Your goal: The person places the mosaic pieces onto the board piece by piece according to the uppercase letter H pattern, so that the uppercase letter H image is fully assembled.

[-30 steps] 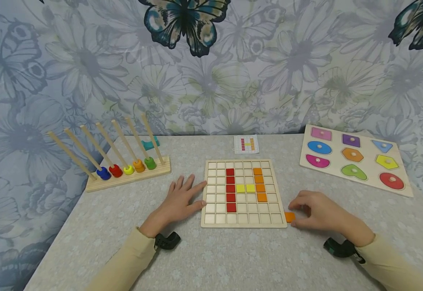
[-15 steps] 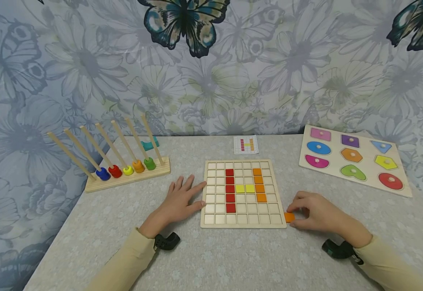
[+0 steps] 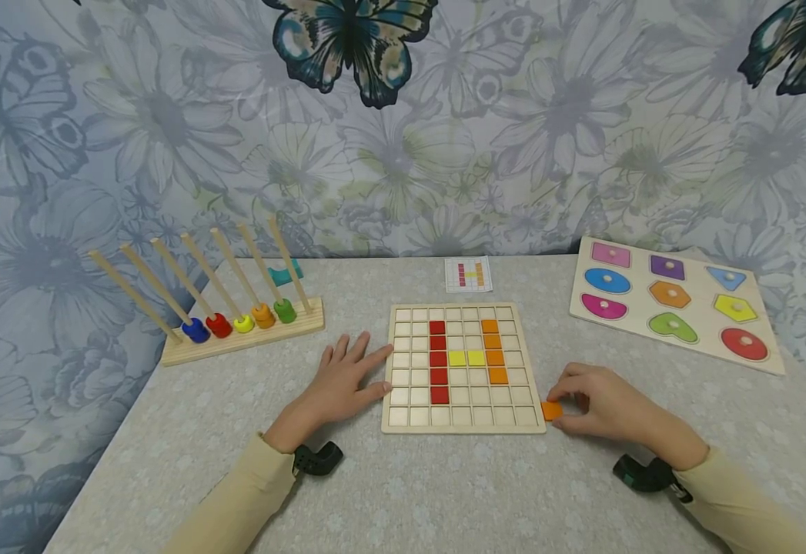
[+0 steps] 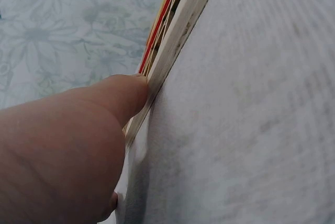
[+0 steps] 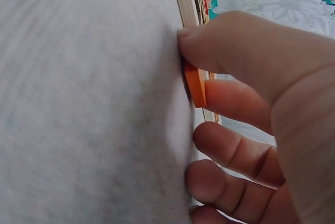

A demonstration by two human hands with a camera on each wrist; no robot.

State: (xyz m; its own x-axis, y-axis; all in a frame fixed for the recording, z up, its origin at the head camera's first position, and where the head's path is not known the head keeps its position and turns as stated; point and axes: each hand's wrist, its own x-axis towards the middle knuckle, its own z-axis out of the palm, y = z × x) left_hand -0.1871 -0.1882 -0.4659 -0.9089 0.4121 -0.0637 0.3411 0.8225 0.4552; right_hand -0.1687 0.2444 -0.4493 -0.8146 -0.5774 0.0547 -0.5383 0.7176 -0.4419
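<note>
A wooden grid board (image 3: 403,427) lies on the table with a column of red tiles (image 3: 439,358), two yellow tiles (image 3: 466,358) and a shorter column of orange tiles (image 3: 495,358) in its cells. My left hand (image 3: 336,388) is spread flat, thumb and index fingertip touching the board's left edge. Beside the board's lower right corner, my right hand (image 3: 600,404) pinches a loose orange tile (image 3: 551,411) between thumb and index finger. In the right wrist view that orange tile (image 5: 196,85) is tilted, close over the table, with the other fingers curled below it.
Behind the board lies a pattern card (image 3: 469,275) printed with a similar coloured design. A wooden peg stand (image 3: 246,335) with coloured rings stands at the left, a teal piece (image 3: 285,273) behind it. At the right lies a shape puzzle board (image 3: 680,308).
The loose orange tile has tipped up slightly in my right hand's pinch, and the right hand has shifted slightly left. My left hand stays in place.
</note>
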